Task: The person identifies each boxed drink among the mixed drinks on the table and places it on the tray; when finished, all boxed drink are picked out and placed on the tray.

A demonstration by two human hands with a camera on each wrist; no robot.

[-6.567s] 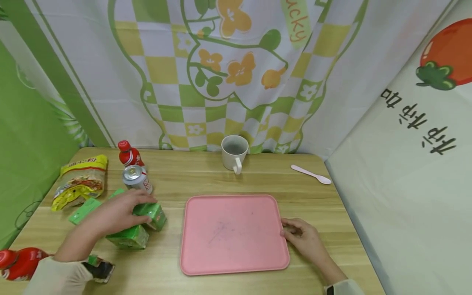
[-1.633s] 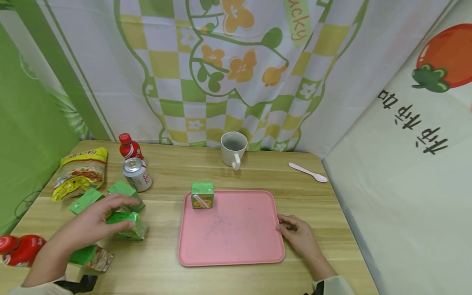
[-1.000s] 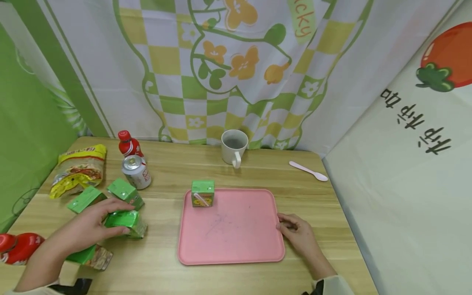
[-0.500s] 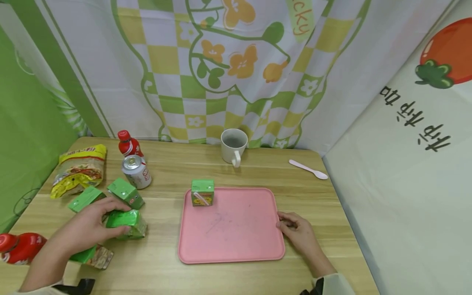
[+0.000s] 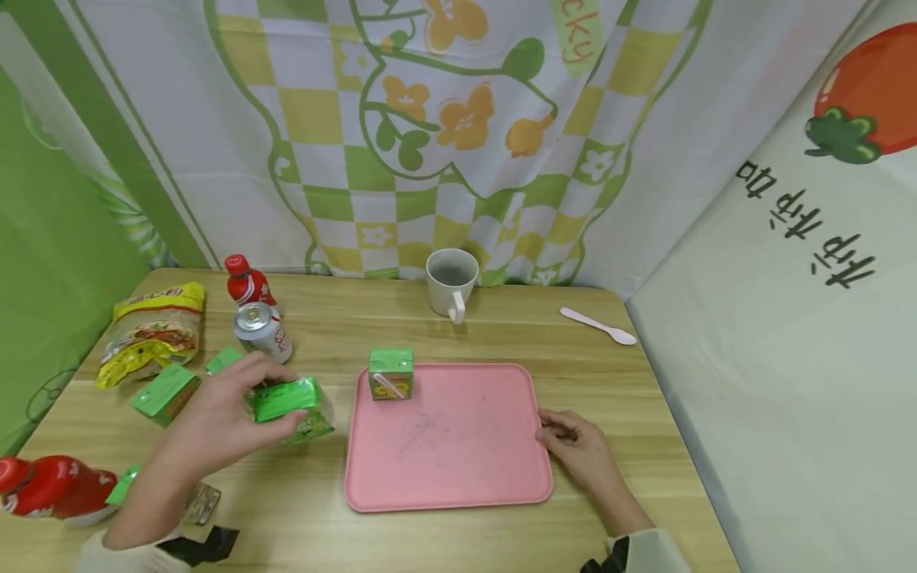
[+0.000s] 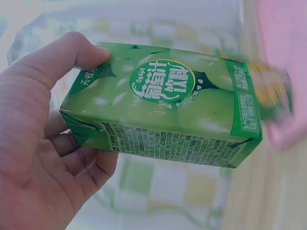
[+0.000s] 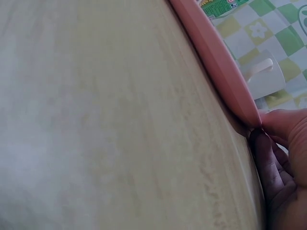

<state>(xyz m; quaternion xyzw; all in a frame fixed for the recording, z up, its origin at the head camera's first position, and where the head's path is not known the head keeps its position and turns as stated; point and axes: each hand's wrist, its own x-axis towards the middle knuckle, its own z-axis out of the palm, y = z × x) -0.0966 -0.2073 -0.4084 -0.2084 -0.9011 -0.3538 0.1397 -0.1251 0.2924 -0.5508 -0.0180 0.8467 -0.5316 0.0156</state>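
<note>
My left hand [image 5: 225,418] grips a green grape juice box [image 5: 290,400] between thumb and fingers, left of the pink tray [image 5: 458,454]. In the left wrist view this juice box [image 6: 168,96] shows its grape label, with the thumb on one side and curled fingers on the other. Another juice box [image 5: 391,376] stands upright in the tray's far left corner. On the opposite side, my right hand [image 5: 583,454] pinches the tray's right edge. The right wrist view shows its thumb and fingertips at the tray's rim [image 7: 220,67].
At the left stand more juice boxes [image 5: 166,393], a can [image 5: 263,330], red bottles [image 5: 64,487] and a yellow-topped food bag [image 5: 158,330]. A white mug [image 5: 451,282] is behind the tray, and a pink spoon [image 5: 598,326] lies at the back right.
One juice box has come onto the tray's far left corner. My left hand has since taken hold of a second one and moved it rightward. My right hand stays at the tray edge.
</note>
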